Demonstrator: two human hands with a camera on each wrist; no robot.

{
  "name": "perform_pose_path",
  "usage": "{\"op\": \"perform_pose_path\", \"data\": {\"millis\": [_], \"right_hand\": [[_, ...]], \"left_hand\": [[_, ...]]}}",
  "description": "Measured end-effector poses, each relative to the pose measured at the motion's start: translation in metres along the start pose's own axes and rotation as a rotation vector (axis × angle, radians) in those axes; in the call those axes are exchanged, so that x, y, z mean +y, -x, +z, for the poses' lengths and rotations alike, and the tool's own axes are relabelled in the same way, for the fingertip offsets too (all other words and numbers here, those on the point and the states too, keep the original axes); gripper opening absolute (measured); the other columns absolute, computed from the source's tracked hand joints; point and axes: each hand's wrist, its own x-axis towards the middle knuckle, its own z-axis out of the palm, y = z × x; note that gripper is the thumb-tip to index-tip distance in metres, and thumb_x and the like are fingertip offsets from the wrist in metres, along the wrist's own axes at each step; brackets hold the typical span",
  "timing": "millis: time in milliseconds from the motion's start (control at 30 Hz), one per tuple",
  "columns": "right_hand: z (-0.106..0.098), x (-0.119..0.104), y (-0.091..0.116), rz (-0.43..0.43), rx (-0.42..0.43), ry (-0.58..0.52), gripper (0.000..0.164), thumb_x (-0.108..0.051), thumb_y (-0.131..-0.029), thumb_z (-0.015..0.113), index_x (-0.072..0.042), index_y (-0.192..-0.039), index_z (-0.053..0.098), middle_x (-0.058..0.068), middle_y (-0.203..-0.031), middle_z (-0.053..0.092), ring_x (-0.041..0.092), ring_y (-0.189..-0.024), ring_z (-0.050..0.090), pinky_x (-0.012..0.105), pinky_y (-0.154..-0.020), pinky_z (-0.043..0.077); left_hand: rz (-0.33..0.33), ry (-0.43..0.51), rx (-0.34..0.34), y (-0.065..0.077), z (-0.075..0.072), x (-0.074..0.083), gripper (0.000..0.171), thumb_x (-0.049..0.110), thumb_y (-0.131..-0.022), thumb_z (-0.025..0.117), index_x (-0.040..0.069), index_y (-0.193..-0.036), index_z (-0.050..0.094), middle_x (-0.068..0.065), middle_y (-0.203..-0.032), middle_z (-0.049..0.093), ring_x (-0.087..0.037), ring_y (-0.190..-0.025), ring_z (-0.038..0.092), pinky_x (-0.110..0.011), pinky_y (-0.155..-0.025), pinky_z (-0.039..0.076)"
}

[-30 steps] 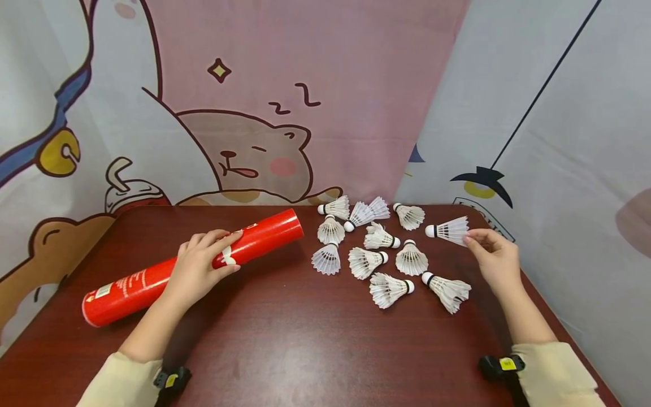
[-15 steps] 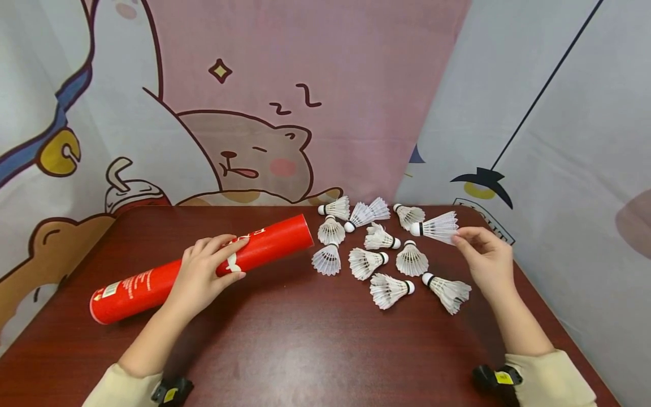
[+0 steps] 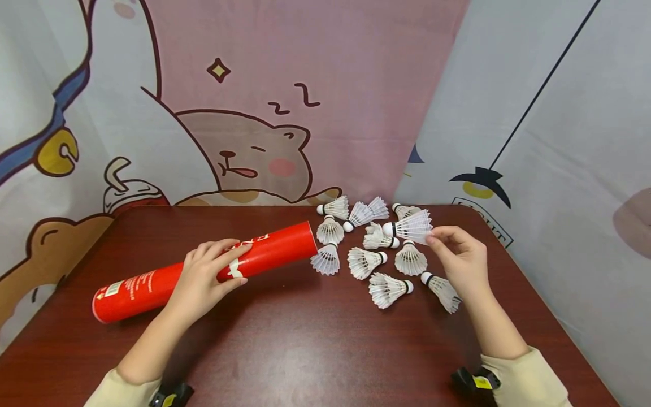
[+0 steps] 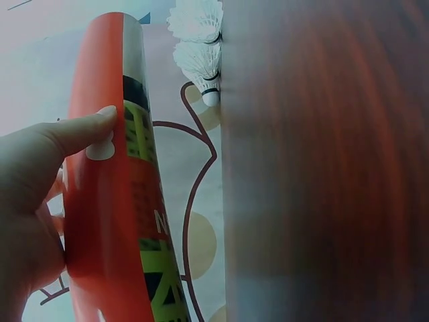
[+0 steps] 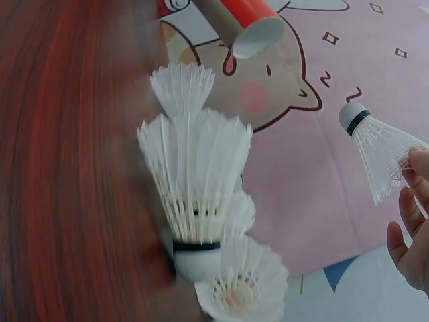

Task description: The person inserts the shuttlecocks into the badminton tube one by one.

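Note:
My left hand [image 3: 205,277] grips a long red shuttlecock tube [image 3: 280,246] around its middle, tilted with the right end raised. In the right wrist view the open white-lined mouth of the tube [image 5: 258,37] shows. My right hand [image 3: 463,260] pinches a white shuttlecock [image 3: 413,226] by the edge of its skirt, its cork pointing left toward the tube. In the left wrist view the thumb [image 4: 100,124] lies along the red wall of the tube, beside a green and black printed band.
Several loose shuttlecocks [image 3: 389,290] lie in a group on the dark brown table [image 3: 305,350], between the tube's mouth and my right hand. One shuttlecock [image 3: 325,259] lies just beside the mouth. A cartoon-printed cloth [image 3: 366,102] hangs behind the table.
My right hand has carried the pinched shuttlecock left, over the other shuttlecocks. My left hand has shifted the tube slightly right, and its mouth end is a bit lower in the view.

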Motion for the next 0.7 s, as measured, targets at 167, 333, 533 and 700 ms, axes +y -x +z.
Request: {"op": "perform_pose_path", "data": {"millis": [167, 333, 533, 700], "right_hand": [[0.017, -0.01, 0.0, -0.027, -0.031, -0.098, 0.012, 0.02, -0.079, 0.065, 0.014, -0.09, 0.063, -0.011, -0.08, 0.064, 0.004, -0.073, 0.056, 0.016, -0.066, 0.045], [0.033, -0.009, 0.0, -0.046, -0.062, -0.199, 0.011, 0.017, -0.08, 0.067, 0.012, -0.09, 0.064, -0.009, -0.081, 0.065, 0.005, -0.073, 0.057, 0.017, -0.066, 0.045], [0.049, -0.01, 0.001, -0.071, -0.083, -0.234, 0.013, 0.02, -0.078, 0.066, 0.011, -0.087, 0.066, -0.003, -0.079, 0.066, 0.006, -0.07, 0.056, 0.018, -0.064, 0.044], [0.064, -0.029, 0.004, -0.057, -0.109, -0.154, 0.011, 0.016, -0.078, 0.069, 0.008, -0.085, 0.067, -0.002, -0.074, 0.064, 0.005, -0.068, 0.053, 0.019, -0.062, 0.041]], "left_hand": [[0.003, 0.01, 0.009, 0.0, 0.001, 0.003, 0.072, 0.018, -0.066, 0.088, 0.022, -0.132, 0.06, -0.007, -0.126, 0.054, -0.029, -0.112, 0.044, -0.051, -0.085, 0.03], [0.008, 0.025, 0.013, -0.001, 0.001, 0.005, 0.072, 0.016, -0.065, 0.089, 0.023, -0.131, 0.061, -0.006, -0.126, 0.054, -0.028, -0.112, 0.045, -0.051, -0.085, 0.03], [0.021, 0.031, 0.011, 0.0, 0.0, 0.006, 0.073, 0.016, -0.065, 0.089, 0.024, -0.131, 0.061, -0.005, -0.126, 0.055, -0.027, -0.112, 0.044, -0.05, -0.085, 0.03], [0.032, 0.035, 0.009, 0.0, 0.0, 0.006, 0.073, 0.016, -0.064, 0.089, 0.024, -0.131, 0.061, -0.004, -0.126, 0.055, -0.027, -0.111, 0.045, -0.049, -0.086, 0.03]]}}
